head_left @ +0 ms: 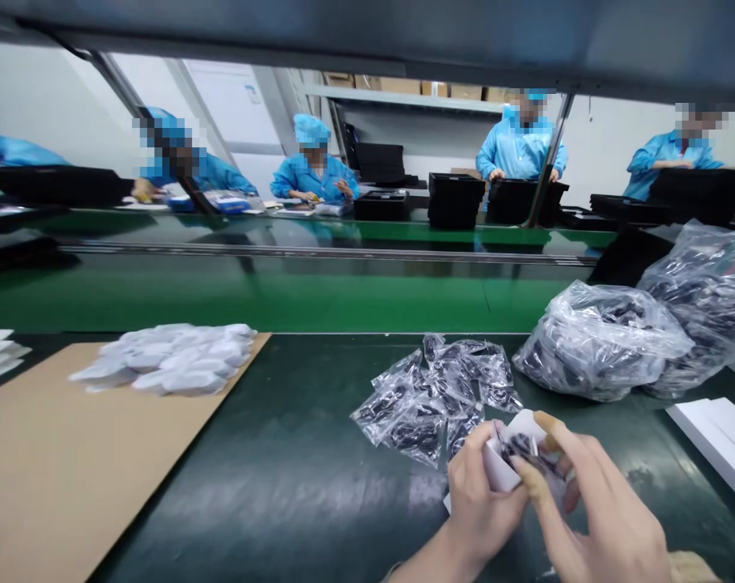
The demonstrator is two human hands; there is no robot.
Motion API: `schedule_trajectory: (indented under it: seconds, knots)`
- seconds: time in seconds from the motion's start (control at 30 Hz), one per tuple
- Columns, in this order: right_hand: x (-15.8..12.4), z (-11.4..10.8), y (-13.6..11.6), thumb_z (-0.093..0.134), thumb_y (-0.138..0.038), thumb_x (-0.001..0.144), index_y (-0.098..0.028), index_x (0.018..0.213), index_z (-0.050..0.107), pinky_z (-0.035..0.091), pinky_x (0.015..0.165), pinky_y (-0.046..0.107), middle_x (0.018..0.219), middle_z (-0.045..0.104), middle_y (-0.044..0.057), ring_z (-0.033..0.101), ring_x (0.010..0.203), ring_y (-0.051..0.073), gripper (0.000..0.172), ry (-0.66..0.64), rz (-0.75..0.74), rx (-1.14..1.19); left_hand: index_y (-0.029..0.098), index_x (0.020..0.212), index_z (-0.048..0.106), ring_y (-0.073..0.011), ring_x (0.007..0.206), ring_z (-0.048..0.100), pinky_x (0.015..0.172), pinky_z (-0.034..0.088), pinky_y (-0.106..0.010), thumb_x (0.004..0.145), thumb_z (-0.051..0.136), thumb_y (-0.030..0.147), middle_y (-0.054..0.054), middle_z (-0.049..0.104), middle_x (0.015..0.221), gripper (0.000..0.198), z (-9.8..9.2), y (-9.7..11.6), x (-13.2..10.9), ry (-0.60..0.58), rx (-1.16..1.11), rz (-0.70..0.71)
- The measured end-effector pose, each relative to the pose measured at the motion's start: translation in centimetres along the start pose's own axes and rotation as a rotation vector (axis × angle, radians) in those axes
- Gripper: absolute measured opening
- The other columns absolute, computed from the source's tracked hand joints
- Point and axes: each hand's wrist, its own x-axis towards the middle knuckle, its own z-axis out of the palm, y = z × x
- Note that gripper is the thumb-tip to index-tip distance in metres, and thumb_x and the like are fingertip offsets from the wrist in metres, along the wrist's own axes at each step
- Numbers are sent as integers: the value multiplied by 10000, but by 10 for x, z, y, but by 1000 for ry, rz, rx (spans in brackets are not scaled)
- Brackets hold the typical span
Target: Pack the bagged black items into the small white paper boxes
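My left hand is closed around a folded white card piece, open at its top. My right hand, with yellowish covers on some fingertips, pinches a black bundle that looks like a coiled cable. The bundle sits in the mouth of the card piece, partly hidden by my fingers. Just beyond my hands lies a loose pile of small clear bags with black coiled cables inside. A white corner of something shows under my left hand.
Large clear plastic sacks of black items stand at the right, by white flat boxes. White folded pieces lie on a brown cardboard sheet at left. Beyond runs a green conveyor belt; several people in blue work behind black trays.
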Motion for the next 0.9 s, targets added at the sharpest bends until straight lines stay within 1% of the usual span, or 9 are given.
schedule_trajectory:
  seconds: [0.1, 0.2, 0.27, 0.33, 0.43, 0.53, 0.7, 0.83, 0.9]
  knots:
    - [5, 1, -1, 482, -230, 990, -139, 1174, 587, 489, 761, 170, 958, 685, 57, 689, 815, 96, 231, -22, -57, 43, 167, 1168, 506, -172, 711, 736, 651, 624, -249, 939, 563, 432, -75, 721, 890, 355, -2, 3, 1, 28, 67, -6]
    - [8, 1, 0, 461, -214, 999, -129, 1075, 610, 448, 625, 173, 752, 638, -4, 633, 615, 69, 188, -40, -105, 49, 158, 1183, 513, -174, 729, 742, 663, 623, -242, 932, 581, 439, -84, 720, 900, 383, -3, 7, 1, 49, 98, -9]
    - [8, 0, 0, 458, -216, 997, -130, 995, 617, 393, 518, 199, 689, 622, -24, 573, 492, 57, 181, -29, -141, -2, 138, 1270, 478, -166, 741, 742, 687, 620, -234, 946, 566, 397, -82, 719, 897, 424, -2, 8, 2, 62, 80, -35]
    - [8, -3, 0, 443, -195, 991, -127, 959, 633, 356, 465, 224, 692, 644, -24, 535, 426, 50, 205, -69, -199, -79, 114, 1371, 403, -154, 734, 735, 709, 617, -230, 960, 540, 357, -66, 717, 868, 497, 0, 9, 2, 49, 21, -56]
    - [14, -7, 1, 339, -141, 986, -137, 896, 675, 339, 427, 243, 682, 666, -6, 539, 397, 63, 348, -173, -264, -162, 112, 1430, 342, -142, 711, 720, 696, 613, -223, 962, 522, 319, -45, 713, 844, 542, 4, 9, 3, 11, -67, -57]
    - [23, -12, 4, 283, -139, 986, -190, 720, 647, 311, 392, 251, 607, 639, -8, 542, 379, 77, 453, -250, -235, -66, 115, 1440, 332, -150, 716, 720, 688, 614, -229, 946, 553, 320, -48, 713, 854, 579, 6, 10, 3, 12, -78, -39]
    - [23, -15, 13, 398, -162, 956, -224, 617, 562, 313, 411, 243, 543, 603, -32, 583, 415, 99, 381, -411, -113, 73, 123, 1465, 302, -166, 744, 735, 726, 622, -253, 940, 574, 368, -51, 715, 870, 641, 6, 12, 1, -12, -74, 8]
    - [10, -12, 10, 387, -188, 970, -228, 667, 602, 344, 404, 231, 592, 664, -31, 611, 433, 115, 373, -313, -49, 12, 120, 1472, 291, -170, 766, 742, 728, 622, -262, 961, 554, 361, -70, 728, 898, 624, 7, 15, -1, -22, -83, 24]
    - [5, -10, 5, 363, -177, 983, -218, 854, 682, 374, 408, 222, 683, 721, -19, 628, 449, 115, 347, -210, 2, -44, 112, 1461, 319, -176, 790, 744, 738, 623, -271, 969, 541, 369, -90, 735, 925, 598, 7, 15, -2, -27, -81, 39]
